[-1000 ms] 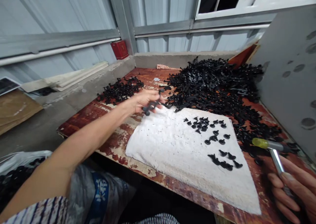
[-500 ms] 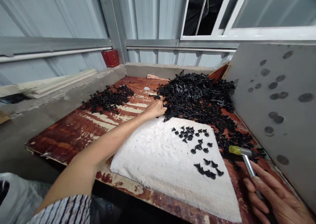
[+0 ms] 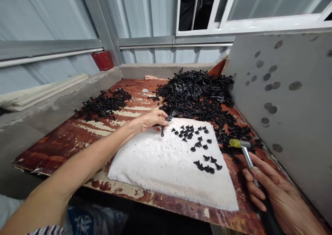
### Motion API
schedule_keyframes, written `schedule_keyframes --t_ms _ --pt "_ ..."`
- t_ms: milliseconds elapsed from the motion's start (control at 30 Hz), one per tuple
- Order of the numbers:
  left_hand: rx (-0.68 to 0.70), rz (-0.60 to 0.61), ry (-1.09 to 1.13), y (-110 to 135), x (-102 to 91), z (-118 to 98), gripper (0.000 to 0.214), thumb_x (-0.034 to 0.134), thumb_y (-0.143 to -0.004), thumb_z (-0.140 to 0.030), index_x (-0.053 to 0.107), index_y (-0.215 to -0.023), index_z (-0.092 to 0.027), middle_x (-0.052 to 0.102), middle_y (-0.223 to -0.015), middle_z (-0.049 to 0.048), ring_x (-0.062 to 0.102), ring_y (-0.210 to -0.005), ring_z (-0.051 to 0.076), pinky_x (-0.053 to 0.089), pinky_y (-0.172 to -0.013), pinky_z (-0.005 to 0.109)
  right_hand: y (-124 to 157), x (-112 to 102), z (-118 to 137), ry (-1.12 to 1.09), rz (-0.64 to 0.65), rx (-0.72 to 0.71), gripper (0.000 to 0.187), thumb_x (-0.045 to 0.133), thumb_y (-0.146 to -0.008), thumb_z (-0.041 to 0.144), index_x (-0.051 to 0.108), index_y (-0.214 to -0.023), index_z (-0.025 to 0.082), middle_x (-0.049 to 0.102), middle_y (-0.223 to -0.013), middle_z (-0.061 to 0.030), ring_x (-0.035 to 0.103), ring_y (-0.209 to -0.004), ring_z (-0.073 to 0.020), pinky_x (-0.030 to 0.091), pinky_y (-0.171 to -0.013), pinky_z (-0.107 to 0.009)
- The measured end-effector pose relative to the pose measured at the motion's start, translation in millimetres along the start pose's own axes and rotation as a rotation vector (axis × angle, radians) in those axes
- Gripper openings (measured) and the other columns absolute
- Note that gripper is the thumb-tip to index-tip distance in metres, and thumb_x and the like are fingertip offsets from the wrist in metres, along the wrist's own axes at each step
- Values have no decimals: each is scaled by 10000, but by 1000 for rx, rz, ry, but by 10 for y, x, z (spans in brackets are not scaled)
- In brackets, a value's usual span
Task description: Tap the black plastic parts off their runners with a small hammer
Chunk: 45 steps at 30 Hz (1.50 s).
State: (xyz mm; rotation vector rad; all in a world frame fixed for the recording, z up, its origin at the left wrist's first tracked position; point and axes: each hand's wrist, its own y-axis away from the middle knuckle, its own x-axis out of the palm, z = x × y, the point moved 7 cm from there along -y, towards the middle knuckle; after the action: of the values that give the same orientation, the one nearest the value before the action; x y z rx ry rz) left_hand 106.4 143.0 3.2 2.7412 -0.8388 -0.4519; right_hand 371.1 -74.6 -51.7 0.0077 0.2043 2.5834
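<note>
Fingers (image 3: 158,114) of the left hand (image 3: 146,121) are pinching a black plastic strip (image 3: 166,120) at frame centre, over the upper edge of the white foam pad (image 3: 155,166). The right hand (image 3: 277,198), lower right, is gripping a hammer (image 3: 247,157), fingers closing round the handle, with the yellow-tipped head just right of the pad. Loose black caps (image 3: 199,147) are lying on the pad. A big pile of black parts (image 3: 197,93) is sitting upper centre on the tabletop (image 3: 77,141).

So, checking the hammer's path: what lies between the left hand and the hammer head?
Head view: between left hand and hammer head, loose black pieces lie scattered on the white pad.
</note>
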Motion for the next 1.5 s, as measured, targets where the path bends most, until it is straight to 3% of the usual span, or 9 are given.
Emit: schedule_keyframes --t_ms 133,233,367,500,633,933,1100,1333,1500 --pt "-30 201 85 296 345 104 313 767 -612 -212 537 -818 -164 691 -700 12 645 -634 128 474 -639 285 28 36 -35 -186 6 126 352 716 -745 413 617 -1077 347 487 -681 17 340 -394 -99 293 -278 -210" --pt "-69 260 122 398 519 173 305 751 -668 -310 520 -807 -167 698 -725 30 641 -627 133 466 -628 292 42 51 -21 -226 2 179 315 709 -774 378 623 -1071 316 494 -660 19 338 -398 -84 288 -291 -185" --pt "-15 265 2 439 575 188 248 701 -718 -335 534 -762 -157 646 -665 1 586 -574 102 416 -569 243 35 54 -17 -268 -10 201 366 736 -758 368 618 -1095 288 513 -636 24 336 -394 -66 289 -294 -155" --pt "106 316 -214 525 624 138 182 648 -751 -294 554 -714 -143 546 -588 -45 474 -515 62 365 -519 210 11 62 6 -250 15 117 556 825 -602 374 601 -1101 269 506 -606 53 318 -379 -48 276 -278 -135" --pt "38 379 -228 614 768 175 138 556 -811 -275 532 -766 -146 613 -648 -1 521 -544 84 394 -516 221 89 98 31 -194 41 95 611 811 -636 402 585 -1186 264 510 -636 58 340 -386 -50 307 -277 -145" --pt "91 530 -319 692 1079 173 56 459 -841 -171 498 -805 -154 619 -709 15 530 -584 83 407 -531 210 434 530 150 101 423 25 742 621 -807 551 396 -1428 214 449 -630 68 296 -386 -40 277 -309 -163" --pt "130 532 -359 747 1067 122 82 428 -854 -153 480 -791 -162 530 -659 -28 509 -598 81 394 -562 205 423 666 186 131 482 8 741 571 -848 525 333 -1466 191 383 -607 84 259 -402 -44 262 -324 -164" --pt "109 519 -329 772 1067 96 152 447 -843 -179 511 -708 -148 480 -570 -49 407 -489 61 303 -490 204 425 814 174 71 555 10 610 559 -868 478 419 -1401 217 422 -634 75 273 -387 -36 258 -314 -158" --pt "140 340 -319 626 975 61 196 478 -814 -165 517 -623 -147 452 -511 -61 349 -457 52 242 -456 196 389 659 163 43 375 -22 626 597 -840 486 434 -1390 237 455 -640 71 305 -377 -48 291 -293 -168"
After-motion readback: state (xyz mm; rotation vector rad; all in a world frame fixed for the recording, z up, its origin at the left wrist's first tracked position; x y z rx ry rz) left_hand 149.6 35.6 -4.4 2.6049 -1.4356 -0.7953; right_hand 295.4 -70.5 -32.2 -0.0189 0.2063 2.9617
